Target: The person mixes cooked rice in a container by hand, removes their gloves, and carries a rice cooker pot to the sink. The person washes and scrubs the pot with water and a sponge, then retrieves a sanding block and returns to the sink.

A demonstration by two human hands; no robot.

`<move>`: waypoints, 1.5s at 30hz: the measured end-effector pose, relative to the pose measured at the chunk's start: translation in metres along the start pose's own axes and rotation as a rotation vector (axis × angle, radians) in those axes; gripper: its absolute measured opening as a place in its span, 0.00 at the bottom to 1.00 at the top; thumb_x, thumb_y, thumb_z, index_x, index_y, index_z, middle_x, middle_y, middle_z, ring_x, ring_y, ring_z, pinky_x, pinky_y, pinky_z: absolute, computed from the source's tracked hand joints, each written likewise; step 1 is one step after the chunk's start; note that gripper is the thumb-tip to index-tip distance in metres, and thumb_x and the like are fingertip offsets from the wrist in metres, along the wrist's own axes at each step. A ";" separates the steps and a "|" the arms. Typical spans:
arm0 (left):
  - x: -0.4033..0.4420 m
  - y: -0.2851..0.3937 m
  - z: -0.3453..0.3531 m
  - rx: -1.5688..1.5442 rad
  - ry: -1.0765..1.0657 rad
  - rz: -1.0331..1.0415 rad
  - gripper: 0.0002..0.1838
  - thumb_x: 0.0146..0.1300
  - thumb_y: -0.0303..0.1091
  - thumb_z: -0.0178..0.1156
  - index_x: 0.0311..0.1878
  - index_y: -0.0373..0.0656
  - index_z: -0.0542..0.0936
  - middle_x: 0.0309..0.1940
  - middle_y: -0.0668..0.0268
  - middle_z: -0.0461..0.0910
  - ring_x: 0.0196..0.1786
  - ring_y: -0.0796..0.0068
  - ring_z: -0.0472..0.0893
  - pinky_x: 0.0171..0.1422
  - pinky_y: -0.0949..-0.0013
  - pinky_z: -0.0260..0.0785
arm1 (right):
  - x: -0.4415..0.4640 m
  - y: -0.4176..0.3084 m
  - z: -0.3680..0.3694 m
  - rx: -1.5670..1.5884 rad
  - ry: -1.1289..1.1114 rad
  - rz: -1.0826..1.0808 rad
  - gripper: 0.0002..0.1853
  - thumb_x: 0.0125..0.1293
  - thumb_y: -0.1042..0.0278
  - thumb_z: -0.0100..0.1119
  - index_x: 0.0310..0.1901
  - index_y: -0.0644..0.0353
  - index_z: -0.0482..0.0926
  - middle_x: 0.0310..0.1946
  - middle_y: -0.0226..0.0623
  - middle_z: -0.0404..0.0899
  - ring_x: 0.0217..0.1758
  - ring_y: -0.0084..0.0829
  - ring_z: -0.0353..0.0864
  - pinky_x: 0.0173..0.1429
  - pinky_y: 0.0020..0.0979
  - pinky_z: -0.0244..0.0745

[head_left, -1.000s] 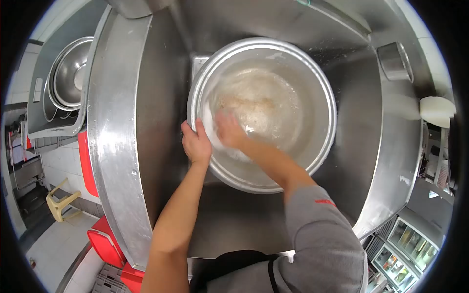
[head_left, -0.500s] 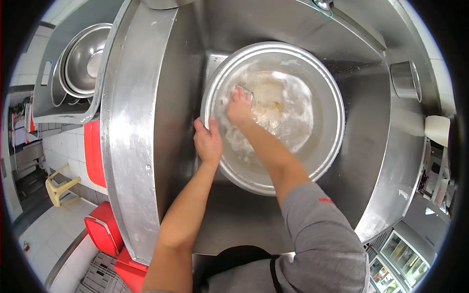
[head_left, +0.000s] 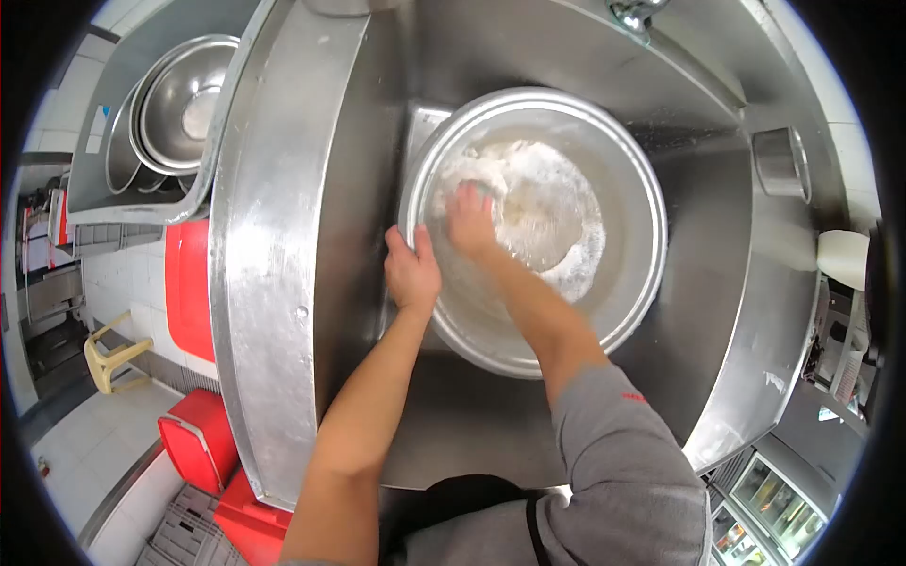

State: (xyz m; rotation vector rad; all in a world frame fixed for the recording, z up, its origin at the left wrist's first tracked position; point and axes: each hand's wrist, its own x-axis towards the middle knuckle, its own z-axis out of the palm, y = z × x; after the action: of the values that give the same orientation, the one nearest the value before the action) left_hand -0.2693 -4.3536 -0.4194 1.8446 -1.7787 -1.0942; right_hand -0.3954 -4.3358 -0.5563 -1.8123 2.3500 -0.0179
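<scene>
Left arm (head_left: pixel 371 406) stretched forward, bare, elbow slightly bent; left grip (head_left: pixel 412 275) clasped, thumb parted from fingers. Right arm (head_left: pixel 536 313) slanting inward; right grip (head_left: pixel 469 224) palm down, fingers forward, blurred, hold unclear from here.

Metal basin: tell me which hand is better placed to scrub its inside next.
Probably the right hand: it is inside the metal basin, beside the white foam, though blur hides whether it holds anything. The left hand grips the rim, so seems better suited to steadying.
</scene>
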 end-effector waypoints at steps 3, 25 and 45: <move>0.006 0.005 -0.001 -0.007 0.015 0.009 0.27 0.61 0.50 0.46 0.51 0.34 0.65 0.37 0.40 0.74 0.42 0.41 0.73 0.45 0.50 0.64 | -0.083 -0.014 -0.005 -0.170 -0.010 -0.278 0.25 0.59 0.67 0.42 0.59 0.61 0.62 0.62 0.48 0.56 0.65 0.49 0.55 0.60 0.57 0.54; 0.008 -0.007 0.007 0.034 0.044 0.027 0.27 0.60 0.50 0.47 0.52 0.36 0.65 0.37 0.43 0.76 0.39 0.42 0.75 0.44 0.50 0.66 | -0.068 -0.031 0.016 -0.199 -0.132 0.036 0.25 0.59 0.63 0.44 0.57 0.69 0.64 0.62 0.57 0.53 0.62 0.63 0.54 0.51 0.67 0.56; 0.008 -0.006 0.001 0.027 0.043 0.043 0.27 0.60 0.51 0.47 0.52 0.36 0.65 0.36 0.42 0.75 0.41 0.42 0.75 0.45 0.50 0.65 | 0.020 -0.016 -0.020 -0.156 -0.212 0.099 0.20 0.57 0.63 0.48 0.51 0.60 0.70 0.58 0.46 0.60 0.62 0.53 0.56 0.53 0.68 0.54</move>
State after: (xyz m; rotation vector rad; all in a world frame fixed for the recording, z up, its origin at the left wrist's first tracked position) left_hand -0.2669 -4.3603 -0.4265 1.8230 -1.8089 -1.0119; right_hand -0.3877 -4.3613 -0.5372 -1.6660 2.3414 0.3613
